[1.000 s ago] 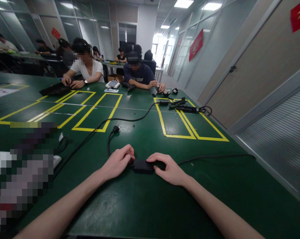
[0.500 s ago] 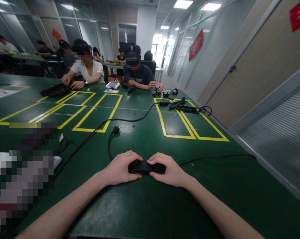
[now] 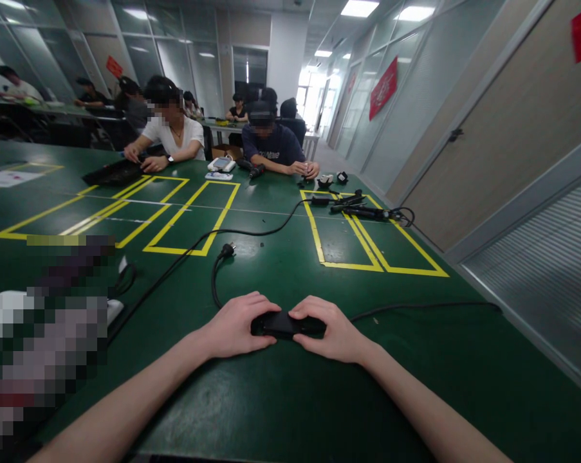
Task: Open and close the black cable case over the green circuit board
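Observation:
A black power adapter (image 3: 283, 325) lies on the green table (image 3: 271, 405) in front of me, gripped at both ends. My left hand (image 3: 244, 325) closes round its left end, thumb at the near side and fingers at the far side. Round the right end, my right hand (image 3: 326, 329) is curled the same way. A black cord runs from behind my left hand up to a power plug (image 3: 228, 250) lying on the table. From behind my right hand, a thin black cable (image 3: 425, 305) stretches to the table's right edge.
A long black cord (image 3: 251, 232) crosses the table to a bundle of cables (image 3: 367, 209) at the far right. Yellow tape outlines (image 3: 188, 249) mark the surface. Two people sit opposite, near a black tray (image 3: 114, 172) and a power drill (image 3: 256, 170). A blurred-out area covers the left.
The view has shifted slightly, so everything sits a little further right. Both hands keep the same hold on the power adapter.

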Tool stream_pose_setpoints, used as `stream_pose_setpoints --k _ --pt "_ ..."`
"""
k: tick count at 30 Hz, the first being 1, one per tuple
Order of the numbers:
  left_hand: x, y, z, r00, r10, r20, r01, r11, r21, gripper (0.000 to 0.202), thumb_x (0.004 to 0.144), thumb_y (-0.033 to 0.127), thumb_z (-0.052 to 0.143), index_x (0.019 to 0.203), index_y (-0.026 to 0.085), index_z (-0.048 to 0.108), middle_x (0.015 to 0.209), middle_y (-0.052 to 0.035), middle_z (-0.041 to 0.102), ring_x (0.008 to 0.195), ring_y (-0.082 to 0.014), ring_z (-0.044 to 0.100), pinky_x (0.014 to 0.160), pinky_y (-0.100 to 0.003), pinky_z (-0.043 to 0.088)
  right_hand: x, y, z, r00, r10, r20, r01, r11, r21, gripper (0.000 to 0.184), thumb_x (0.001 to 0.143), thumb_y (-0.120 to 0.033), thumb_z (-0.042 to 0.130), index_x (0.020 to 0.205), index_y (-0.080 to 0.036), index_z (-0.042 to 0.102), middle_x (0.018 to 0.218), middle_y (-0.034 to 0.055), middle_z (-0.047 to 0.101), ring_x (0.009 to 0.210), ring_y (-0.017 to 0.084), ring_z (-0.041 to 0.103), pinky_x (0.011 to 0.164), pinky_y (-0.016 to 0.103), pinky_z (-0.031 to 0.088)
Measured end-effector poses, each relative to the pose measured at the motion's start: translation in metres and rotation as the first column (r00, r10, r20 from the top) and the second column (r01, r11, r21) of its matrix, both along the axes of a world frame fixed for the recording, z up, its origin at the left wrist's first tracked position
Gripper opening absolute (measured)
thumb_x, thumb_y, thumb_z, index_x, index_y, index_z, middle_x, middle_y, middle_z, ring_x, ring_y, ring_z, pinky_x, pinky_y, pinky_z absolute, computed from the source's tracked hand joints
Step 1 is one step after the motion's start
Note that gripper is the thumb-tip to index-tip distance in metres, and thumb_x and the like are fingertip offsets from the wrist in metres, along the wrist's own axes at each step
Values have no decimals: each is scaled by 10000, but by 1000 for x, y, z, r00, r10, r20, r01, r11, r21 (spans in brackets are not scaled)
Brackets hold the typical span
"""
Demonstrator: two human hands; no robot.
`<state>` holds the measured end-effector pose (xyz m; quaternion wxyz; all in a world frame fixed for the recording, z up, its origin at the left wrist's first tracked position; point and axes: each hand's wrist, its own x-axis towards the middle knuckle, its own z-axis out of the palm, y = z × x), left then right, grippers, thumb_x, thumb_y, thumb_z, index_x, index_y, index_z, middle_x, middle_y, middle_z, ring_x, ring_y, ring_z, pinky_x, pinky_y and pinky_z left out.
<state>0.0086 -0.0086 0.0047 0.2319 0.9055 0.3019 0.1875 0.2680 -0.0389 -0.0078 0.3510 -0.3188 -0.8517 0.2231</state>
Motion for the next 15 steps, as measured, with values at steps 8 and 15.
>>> stream_pose_setpoints --k 8,15 --pt "0 -1 2 1000 2 -7 -2 1000 -4 344 823 299 780 1139 197 694 1053 -59 719 980 -233 660 831 -325 510 0 0 1 997 21 81 -21 1000 -5 316 799 -187 771 1079 -213 629 1030 81 724 943 232 676 825 367 550" --pt "1 -3 5 999 -28 -44 30 999 38 417 859 318 742 1253 213 654 1064 -63 693 967 -236 664 828 -320 517 -10 -3 -3 980 -68 189 48 993 109 373 792 -217 724 1148 -181 616 970 82 706 857 235 658 764 356 533"
